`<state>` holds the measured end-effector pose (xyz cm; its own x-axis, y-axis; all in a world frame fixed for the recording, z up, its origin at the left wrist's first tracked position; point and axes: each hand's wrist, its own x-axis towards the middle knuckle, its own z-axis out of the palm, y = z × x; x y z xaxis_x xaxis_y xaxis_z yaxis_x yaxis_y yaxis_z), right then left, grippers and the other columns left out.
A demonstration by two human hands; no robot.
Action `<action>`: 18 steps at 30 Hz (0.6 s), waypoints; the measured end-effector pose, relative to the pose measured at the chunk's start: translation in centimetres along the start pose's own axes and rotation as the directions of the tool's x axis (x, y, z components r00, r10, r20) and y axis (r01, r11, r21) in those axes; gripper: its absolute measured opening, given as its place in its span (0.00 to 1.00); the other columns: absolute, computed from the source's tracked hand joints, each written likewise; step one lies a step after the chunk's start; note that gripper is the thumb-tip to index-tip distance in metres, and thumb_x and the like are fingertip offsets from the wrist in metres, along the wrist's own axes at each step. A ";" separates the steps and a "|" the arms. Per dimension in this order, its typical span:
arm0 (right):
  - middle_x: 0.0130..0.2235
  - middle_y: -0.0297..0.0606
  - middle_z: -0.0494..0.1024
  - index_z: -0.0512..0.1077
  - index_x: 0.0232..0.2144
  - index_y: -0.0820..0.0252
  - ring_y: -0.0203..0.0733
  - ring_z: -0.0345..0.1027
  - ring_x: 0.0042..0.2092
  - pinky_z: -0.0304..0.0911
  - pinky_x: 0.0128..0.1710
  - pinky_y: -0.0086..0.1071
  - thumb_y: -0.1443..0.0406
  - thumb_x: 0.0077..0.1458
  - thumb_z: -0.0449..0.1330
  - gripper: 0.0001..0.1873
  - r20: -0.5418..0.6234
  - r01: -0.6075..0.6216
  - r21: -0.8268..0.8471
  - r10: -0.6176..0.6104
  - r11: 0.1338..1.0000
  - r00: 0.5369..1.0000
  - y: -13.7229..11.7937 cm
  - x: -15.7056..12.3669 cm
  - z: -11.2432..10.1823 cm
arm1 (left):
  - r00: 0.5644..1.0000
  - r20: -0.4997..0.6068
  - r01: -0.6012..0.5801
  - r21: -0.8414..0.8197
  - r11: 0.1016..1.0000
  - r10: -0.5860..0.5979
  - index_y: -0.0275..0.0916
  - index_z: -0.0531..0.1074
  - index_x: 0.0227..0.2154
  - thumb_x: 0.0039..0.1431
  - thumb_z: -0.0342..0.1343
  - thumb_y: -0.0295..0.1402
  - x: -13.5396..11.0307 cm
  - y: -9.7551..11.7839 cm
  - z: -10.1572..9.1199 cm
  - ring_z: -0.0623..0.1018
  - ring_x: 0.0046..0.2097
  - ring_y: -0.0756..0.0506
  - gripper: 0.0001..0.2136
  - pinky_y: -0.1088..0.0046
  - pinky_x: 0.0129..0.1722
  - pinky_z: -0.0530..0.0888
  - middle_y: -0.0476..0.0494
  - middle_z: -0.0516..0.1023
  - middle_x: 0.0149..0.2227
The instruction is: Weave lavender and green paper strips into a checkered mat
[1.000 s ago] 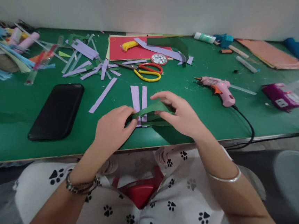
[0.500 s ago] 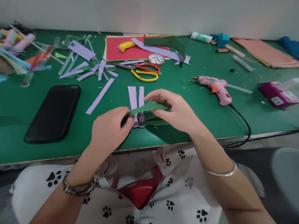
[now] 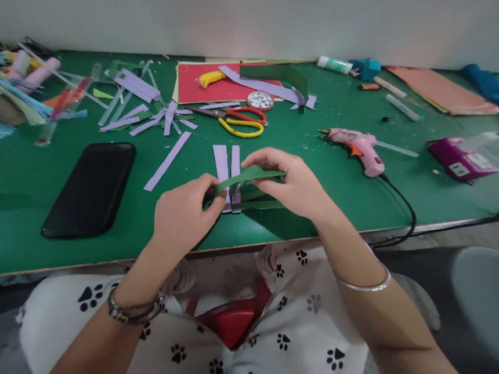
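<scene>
Between my hands a green paper strip point(image 3: 248, 175) stretches across two upright lilac paper strips point(image 3: 221, 161). My left hand point(image 3: 185, 207) pinches the green strip's left end, close against the lilac ones. The curved fingers of my right hand point(image 3: 290, 180) are closed around its other end. Below it, more green strips point(image 3: 260, 204) cross the lilac strips and run beneath my right hand. A single lilac strip point(image 3: 167, 161) lies apart on the table, left of the work.
A black phone point(image 3: 89, 189) lies at left. Scissors point(image 3: 239, 121) and red paper point(image 3: 188, 84) are behind my hands. On the right are a pink glue gun point(image 3: 359, 145) with its cord and a purple box point(image 3: 463, 159). Paper scraps point(image 3: 135, 83) clutter the back left.
The green strip between my hands has risen slightly into a smoother arch. Both hands stay almost in the same place.
</scene>
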<state>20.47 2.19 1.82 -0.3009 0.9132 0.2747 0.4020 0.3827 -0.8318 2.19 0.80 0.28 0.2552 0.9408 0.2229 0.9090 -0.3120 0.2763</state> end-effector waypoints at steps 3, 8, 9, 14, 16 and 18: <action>0.38 0.35 0.75 0.70 0.35 0.59 0.37 0.68 0.40 0.62 0.43 0.34 0.71 0.44 0.52 0.14 0.017 0.000 0.003 0.000 1.000 1.000 -0.1 0.1 0.1 | 0.999 0.000 0.032 0.006 0.999 -0.032 0.40 0.70 0.29 0.55 0.47 0.39 0.0 0.4 -0.1 0.71 0.24 0.49 0.10 0.76 0.21 0.57 0.50 0.73 0.23; 0.39 0.35 0.74 0.69 0.36 0.59 0.36 0.67 0.41 0.62 0.43 0.32 0.71 0.45 0.51 0.14 0.039 0.007 0.003 -0.008 1.000 0.999 -0.1 0.1 0.3 | 0.996 0.014 0.085 0.020 0.996 -0.085 0.41 0.71 0.30 0.53 0.48 0.42 0.2 1.3 -0.3 0.72 0.25 0.48 0.12 0.75 0.21 0.56 0.49 0.76 0.25; 0.39 0.35 0.74 0.69 0.36 0.59 0.35 0.67 0.41 0.62 0.43 0.32 0.71 0.46 0.51 0.14 0.044 0.006 -0.002 -0.006 1.000 0.999 -0.1 0.1 0.3 | 0.995 0.018 0.098 0.023 0.995 -0.099 0.41 0.71 0.31 0.52 0.49 0.43 0.3 1.4 -0.4 0.73 0.25 0.47 0.12 0.75 0.21 0.56 0.49 0.77 0.27; 0.40 0.35 0.74 0.69 0.37 0.60 0.36 0.67 0.43 0.62 0.45 0.33 0.72 0.46 0.51 0.15 0.061 0.010 0.014 -0.010 1.000 0.998 -0.1 0.1 0.3 | 0.984 0.056 0.161 0.101 0.982 -0.167 0.41 0.73 0.34 0.53 0.49 0.44 0.6 2.0 -0.5 0.74 0.27 0.43 0.14 0.73 0.21 0.56 0.45 0.78 0.28; 0.41 0.36 0.74 0.69 0.38 0.60 0.36 0.67 0.45 0.62 0.47 0.33 0.73 0.46 0.52 0.15 0.060 0.018 0.027 -0.020 0.999 0.998 0.0 0.1 0.4 | 0.985 0.054 0.159 0.125 0.979 -0.167 0.41 0.73 0.33 0.54 0.48 0.43 0.7 2.1 -0.5 0.74 0.27 0.42 0.14 0.73 0.21 0.55 0.44 0.77 0.27; 0.41 0.36 0.74 0.69 0.38 0.60 0.36 0.67 0.46 0.61 0.49 0.34 0.73 0.46 0.52 0.15 0.055 0.021 0.031 -0.023 0.999 0.998 0.0 0.1 0.4 | 0.986 0.053 0.152 0.135 0.979 -0.160 0.41 0.73 0.31 0.54 0.47 0.42 0.7 2.2 -0.4 0.74 0.27 0.42 0.13 0.72 0.22 0.56 0.43 0.77 0.27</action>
<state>20.11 2.22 1.68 -0.3569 0.8951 0.2671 0.3688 0.3977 -0.8401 4.19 0.73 1.42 0.1231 0.9843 0.1262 0.9733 -0.1446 0.1783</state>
